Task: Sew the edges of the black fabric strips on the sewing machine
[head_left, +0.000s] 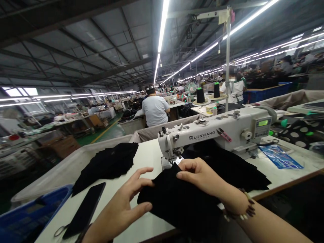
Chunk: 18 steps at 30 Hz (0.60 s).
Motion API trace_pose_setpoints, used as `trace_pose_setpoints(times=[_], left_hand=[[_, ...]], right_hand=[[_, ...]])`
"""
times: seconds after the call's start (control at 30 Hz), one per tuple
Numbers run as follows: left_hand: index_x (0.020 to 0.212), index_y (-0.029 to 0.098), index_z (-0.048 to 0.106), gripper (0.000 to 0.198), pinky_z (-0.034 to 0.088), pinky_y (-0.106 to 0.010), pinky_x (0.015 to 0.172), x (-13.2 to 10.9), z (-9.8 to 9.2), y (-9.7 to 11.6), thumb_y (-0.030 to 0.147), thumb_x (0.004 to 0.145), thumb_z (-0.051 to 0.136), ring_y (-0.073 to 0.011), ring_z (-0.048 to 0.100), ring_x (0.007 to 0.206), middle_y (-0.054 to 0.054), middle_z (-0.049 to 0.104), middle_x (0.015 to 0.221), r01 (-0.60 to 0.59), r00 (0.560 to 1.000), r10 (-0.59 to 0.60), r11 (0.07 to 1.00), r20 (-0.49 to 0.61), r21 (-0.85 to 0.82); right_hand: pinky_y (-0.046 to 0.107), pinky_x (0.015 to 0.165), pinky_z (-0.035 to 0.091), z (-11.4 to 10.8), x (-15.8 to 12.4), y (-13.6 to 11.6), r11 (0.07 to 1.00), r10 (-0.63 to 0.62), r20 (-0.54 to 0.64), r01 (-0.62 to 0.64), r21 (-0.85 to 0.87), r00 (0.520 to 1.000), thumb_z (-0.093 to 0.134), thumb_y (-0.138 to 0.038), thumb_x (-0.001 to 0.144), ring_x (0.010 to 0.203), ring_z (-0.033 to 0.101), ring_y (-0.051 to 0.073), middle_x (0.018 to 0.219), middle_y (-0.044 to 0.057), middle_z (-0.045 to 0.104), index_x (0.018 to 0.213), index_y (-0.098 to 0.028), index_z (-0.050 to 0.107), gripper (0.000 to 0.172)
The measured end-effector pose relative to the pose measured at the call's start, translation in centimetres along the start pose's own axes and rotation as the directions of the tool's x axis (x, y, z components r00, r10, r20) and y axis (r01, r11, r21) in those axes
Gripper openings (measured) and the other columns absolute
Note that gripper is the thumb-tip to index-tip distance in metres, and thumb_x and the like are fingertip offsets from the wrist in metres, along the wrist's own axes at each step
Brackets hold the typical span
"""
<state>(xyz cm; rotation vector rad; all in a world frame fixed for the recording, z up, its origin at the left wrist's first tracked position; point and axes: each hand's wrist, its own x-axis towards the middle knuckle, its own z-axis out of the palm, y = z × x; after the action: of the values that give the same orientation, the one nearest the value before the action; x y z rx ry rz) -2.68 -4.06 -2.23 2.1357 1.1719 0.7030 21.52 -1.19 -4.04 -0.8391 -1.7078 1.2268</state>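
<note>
A piece of black fabric (177, 199) hangs over the front edge of the white table (145, 153), its upper corner close to the needle area of the sewing machine (202, 133). My right hand (199, 175) pinches that corner between thumb and fingers. At the fabric's left edge is my left hand (126, 199), its fingers spread and thumb apart, fingertips at or just touching the cloth. Behind my right arm lies a fanned stack of black fabric pieces (235, 165), partly under the machine arm. Another black fabric stack (108, 162) lies to the left.
A dark phone (84, 209) and small scissors (60, 231) lie at the table's left, beside a blue basket (22, 209). Pink-handled snips (224, 135) rest against the machine. A blue packet (279, 157) lies at right. A person in a light shirt (155, 109) sits ahead.
</note>
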Motion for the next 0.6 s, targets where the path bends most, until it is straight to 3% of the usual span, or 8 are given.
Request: trace_pose_setpoints(times=[0.13,0.27,0.33,0.47,0.6], left_hand=[[0.079,0.02,0.065,0.013,0.037,-0.035,0.094,1.9,1.4,0.4,0.028,0.069,0.066,-0.0258,0.052,0.106,-0.007,0.058,0.11,0.098,0.977,-0.087,0.994,-0.194,0.049],[0.067,0.018,0.064,0.015,0.042,-0.032,0.083,3.3,2.6,0.3,0.029,0.074,0.059,-0.0219,0.057,0.089,-0.005,0.062,0.091,0.05,0.925,-0.052,0.999,-0.375,-0.016],[0.068,0.017,0.063,0.012,0.042,-0.03,0.079,3.7,2.6,0.4,0.025,0.075,0.058,-0.0197,0.057,0.085,-0.004,0.062,0.086,0.007,0.927,-0.027,0.998,-0.375,-0.055],[0.072,0.017,0.064,0.003,0.041,-0.025,0.078,4.4,2.2,1.1,0.021,0.073,0.063,-0.0171,0.058,0.084,-0.002,0.063,0.088,-0.032,0.966,0.0,0.992,-0.257,-0.12],[0.061,0.016,0.06,0.02,0.041,-0.023,0.069,5.2,2.2,1.2,0.022,0.079,0.055,-0.0143,0.057,0.071,-0.001,0.061,0.073,-0.034,0.941,0.0,0.995,-0.338,-0.093]], right_hand=[[0.024,0.057,0.032,1.4,0.6,0.0,0.984,-0.096,-0.087,0.081,-0.16,0.992,0.053,-0.028,0.074,0.058,0.04,0.011,0.058,-0.003,0.043,0.052,-0.017,0.043,0.026],[0.025,0.059,0.033,1.8,0.9,0.8,0.98,-0.096,-0.147,0.068,-0.187,0.984,0.053,-0.029,0.074,0.059,0.042,0.012,0.058,-0.002,0.043,0.052,-0.018,0.043,0.027],[0.025,0.058,0.033,1.8,1.0,1.1,0.988,-0.045,-0.162,0.02,-0.154,0.986,0.053,-0.03,0.073,0.059,0.042,0.013,0.059,-0.002,0.045,0.053,-0.017,0.047,0.025],[0.025,0.055,0.032,1.8,1.1,1.7,0.994,0.022,-0.201,-0.043,-0.104,0.979,0.056,-0.033,0.071,0.058,0.041,0.012,0.058,-0.002,0.044,0.053,-0.016,0.049,0.025],[0.023,0.049,0.027,1.5,1.2,2.2,0.99,0.129,-0.186,-0.136,-0.023,0.974,0.061,-0.038,0.067,0.052,0.032,0.01,0.054,-0.004,0.038,0.056,-0.016,0.049,0.027]])
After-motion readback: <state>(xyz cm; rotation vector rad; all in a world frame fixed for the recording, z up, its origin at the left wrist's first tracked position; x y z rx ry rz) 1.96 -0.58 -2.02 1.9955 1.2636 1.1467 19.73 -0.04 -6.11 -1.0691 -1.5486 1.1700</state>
